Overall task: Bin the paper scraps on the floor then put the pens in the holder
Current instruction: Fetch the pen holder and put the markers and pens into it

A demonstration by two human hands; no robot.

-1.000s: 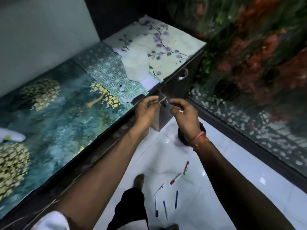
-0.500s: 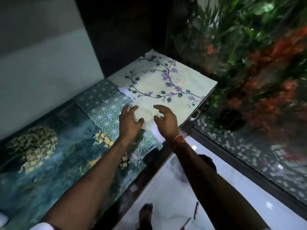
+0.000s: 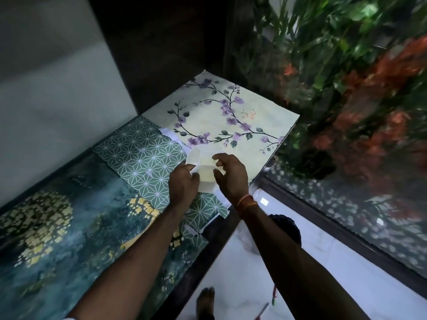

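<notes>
Both hands meet over a pale faceted holder [image 3: 203, 163] that stands on the counter [image 3: 69, 239], where the green star-patterned sheet [image 3: 147, 162] meets the floral sheet [image 3: 231, 118]. The left hand [image 3: 183, 183] presses against the holder's near left side, thumb on its rim; how far the fingers wrap round is hidden by the back of the hand. The right hand [image 3: 228, 174] curls its fingers over the right side of the rim, partly spread, and whether they grip or only touch cannot be told. The holder's near wall and base are mostly covered by both hands, and its inside shows only as a dim yellowish hollow.

Down on the white floor [image 3: 335, 262], two pens [image 3: 263, 311] show only in part: a red one beside the right forearm and another cut off by the bottom edge. A dark round object [image 3: 288, 227] sits on the floor behind the right arm, mostly hidden, and what it is cannot be told. A bare foot [image 3: 205, 301] is half cropped at the bottom. The plants [image 3: 346, 77] on the right are smeared by blur. No scraps can be made out on the visible floor
</notes>
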